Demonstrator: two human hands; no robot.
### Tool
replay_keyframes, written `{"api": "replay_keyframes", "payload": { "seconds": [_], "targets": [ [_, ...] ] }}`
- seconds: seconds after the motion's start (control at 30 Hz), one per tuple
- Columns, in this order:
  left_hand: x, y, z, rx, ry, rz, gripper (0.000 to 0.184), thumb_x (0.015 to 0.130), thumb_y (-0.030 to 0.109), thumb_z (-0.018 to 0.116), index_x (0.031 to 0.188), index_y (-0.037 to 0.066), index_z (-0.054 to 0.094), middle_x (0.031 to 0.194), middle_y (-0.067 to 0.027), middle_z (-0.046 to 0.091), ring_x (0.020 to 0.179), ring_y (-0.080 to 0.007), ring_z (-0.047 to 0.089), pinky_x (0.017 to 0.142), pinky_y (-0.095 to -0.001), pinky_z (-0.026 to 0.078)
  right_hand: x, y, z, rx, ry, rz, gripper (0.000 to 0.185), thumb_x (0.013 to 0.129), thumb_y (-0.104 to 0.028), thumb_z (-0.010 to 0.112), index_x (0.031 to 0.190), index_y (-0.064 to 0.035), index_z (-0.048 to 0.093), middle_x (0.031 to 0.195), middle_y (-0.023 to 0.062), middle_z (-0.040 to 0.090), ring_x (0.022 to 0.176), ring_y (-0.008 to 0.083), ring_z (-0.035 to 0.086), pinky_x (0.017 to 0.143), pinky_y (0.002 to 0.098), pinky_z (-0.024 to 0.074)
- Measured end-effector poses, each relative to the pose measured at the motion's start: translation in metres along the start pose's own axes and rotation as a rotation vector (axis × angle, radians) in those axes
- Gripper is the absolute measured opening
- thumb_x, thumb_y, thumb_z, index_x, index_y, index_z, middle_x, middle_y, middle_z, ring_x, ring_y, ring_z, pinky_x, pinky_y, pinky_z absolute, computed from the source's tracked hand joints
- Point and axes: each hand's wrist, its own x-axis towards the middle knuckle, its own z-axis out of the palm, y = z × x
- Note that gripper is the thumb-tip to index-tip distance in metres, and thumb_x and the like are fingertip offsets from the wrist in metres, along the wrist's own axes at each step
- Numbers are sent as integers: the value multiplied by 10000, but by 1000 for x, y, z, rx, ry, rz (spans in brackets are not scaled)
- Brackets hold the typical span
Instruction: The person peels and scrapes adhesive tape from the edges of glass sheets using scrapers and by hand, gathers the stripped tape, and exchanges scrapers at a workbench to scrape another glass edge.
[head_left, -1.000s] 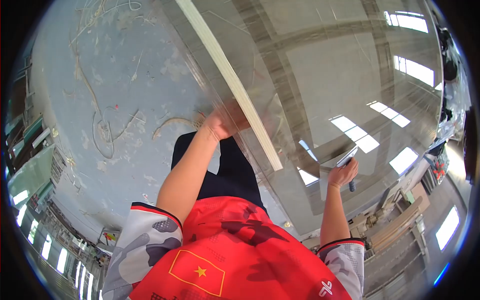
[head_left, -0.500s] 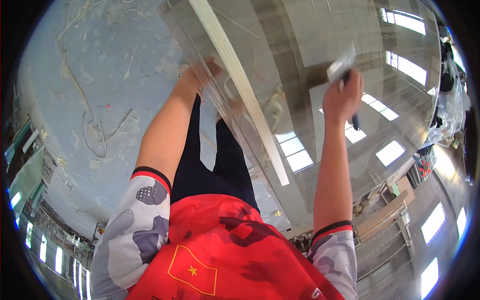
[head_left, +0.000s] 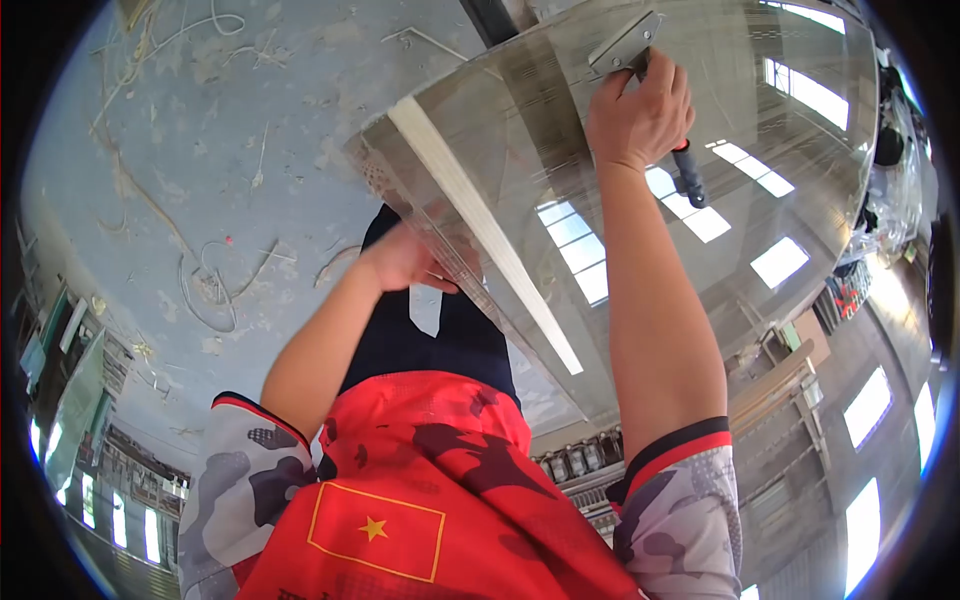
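My right hand (head_left: 642,115) is closed round the dark handle of a scraper (head_left: 625,45). Its wide metal blade lies at or just over the far part of a glass pane (head_left: 690,330); contact is hard to judge. The handle's end, with a red band, sticks out below my fist. At the pane's near left edge is my left hand (head_left: 400,262), slightly blurred. Its fingers are stretched out toward that edge, partly seen through the glass, and I make out nothing held in them.
A long pale strip (head_left: 490,240) runs along the pane's left side, on or under the glass. Window reflections cover the surface. Scraps and string-like strips litter the grey floor (head_left: 190,200). Clear plastic wrapping (head_left: 895,190) lies beyond the pane's right side.
My right hand has carried the scraper farther out and to the left. My left hand has come back toward my body along the pane's edge. The pane's far left corner now shows.
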Motion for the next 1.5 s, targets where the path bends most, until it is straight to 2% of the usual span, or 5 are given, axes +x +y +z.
{"api": "replay_keyframes", "payload": {
  "seconds": [0.4,0.9,1.0,1.27,1.5],
  "targets": [
    [33,59,-37,-276,-239,481,263,986,195,618,1211,60,636,1139,-112,685,1067,-242,672,905,-411,592,5,-5,0,-25,-93,42,281,784,-125,634,1065,-124,617,986,54,623,943,300,602,849,438,411],
    [-102,267,27,168,676,892,343,1002,347,602,1129,29,626,1066,-104,657,939,-238,678,855,-407,578,9,-12,-1,-31,-117,72,295,796,-83,610,1089,-115,612,987,25,624,985,280,598,896,429,404],
    [-105,238,6,-46,313,846,398,1004,342,599,1253,33,574,1165,-138,612,1014,-266,672,891,-410,580,9,-10,-3,-30,-146,64,330,780,-107,622,1110,-108,607,1014,68,618,963,316,593,882,443,406],
    [-47,143,-78,562,1009,155,768,913,689,557,1295,26,615,1029,-117,692,848,-227,712,757,-353,575,6,-10,-2,-32,-129,41,350,776,-117,618,1125,-113,607,1030,60,625,989,313,596,887,450,407],
    [-82,142,42,305,351,315,726,901,700,566,1140,30,710,1035,-101,730,932,-204,696,865,-377,535,5,-7,-1,-53,-123,52,333,777,-117,618,1110,-122,606,1037,49,627,1004,304,595,905,440,403]
  ]
}}
